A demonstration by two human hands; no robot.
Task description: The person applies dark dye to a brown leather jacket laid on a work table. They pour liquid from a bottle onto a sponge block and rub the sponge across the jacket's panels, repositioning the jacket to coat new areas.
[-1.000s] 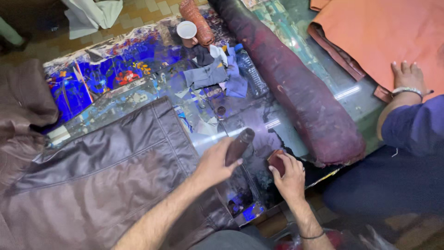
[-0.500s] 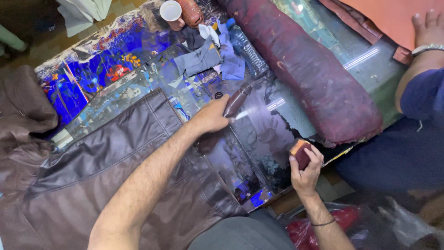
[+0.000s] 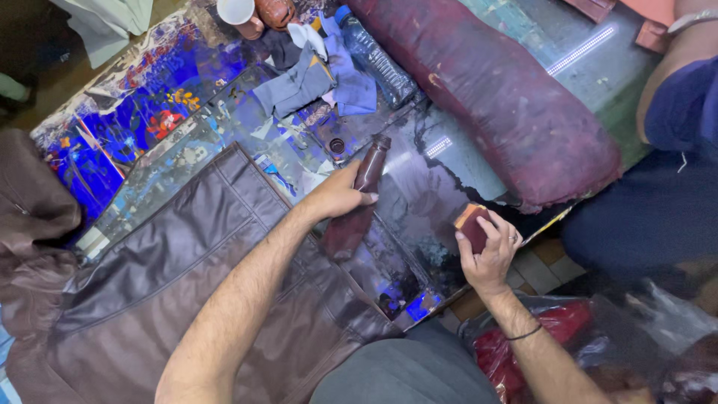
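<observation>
At the far left a dark brown leather jacket (image 3: 187,277) lay spread flat over the paint-stained glass tabletop (image 3: 134,127), its seams running diagonally toward the near edge. Above it, toward the top of the view, a white paper cup (image 3: 236,10) stood beside a crumpled grey-blue cloth (image 3: 310,78), and a clear plastic water bottle with a blue cap (image 3: 372,54) lay on its side just beside the cloth.

The person's left hand (image 3: 338,196) was curled around a dark brown plastic bottle (image 3: 357,202), fingers and thumb wrapped about its middle. The bottle was tilted, its neck pointing up and away toward the middle of the table, its lower end over the jacket's edge. A small round dark cap (image 3: 337,145) sat on the glass near the bottle's neck.

To the right, the right hand (image 3: 490,251) was closed around a small reddish-brown sponge block (image 3: 472,227) with a lighter tan edge, held at the table's near edge, well apart from the bottle. A long maroon leather roll (image 3: 497,93) lay diagonally across the table beyond that hand. At the far right sat another person in dark blue clothing (image 3: 658,187).
</observation>
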